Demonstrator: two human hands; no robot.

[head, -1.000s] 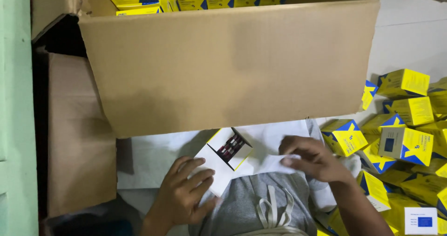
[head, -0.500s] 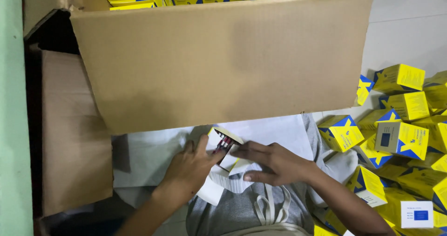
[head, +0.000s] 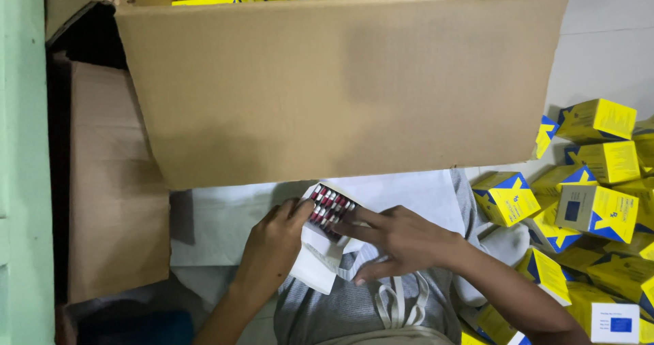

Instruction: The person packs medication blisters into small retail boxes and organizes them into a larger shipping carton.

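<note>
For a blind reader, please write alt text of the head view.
Two hands, left hand and right hand, hold an open small box of red-and-white capsule strips before a large cardboard carton; yellow-and-blue boxes lie piled at the right.

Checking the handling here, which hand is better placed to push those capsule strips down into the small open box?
Likely the right hand: its fingers already lie on the capsule strips, while the left hand steadies the small open box.

Open small box between left hand and right hand; big carton behind; box pile right
</note>
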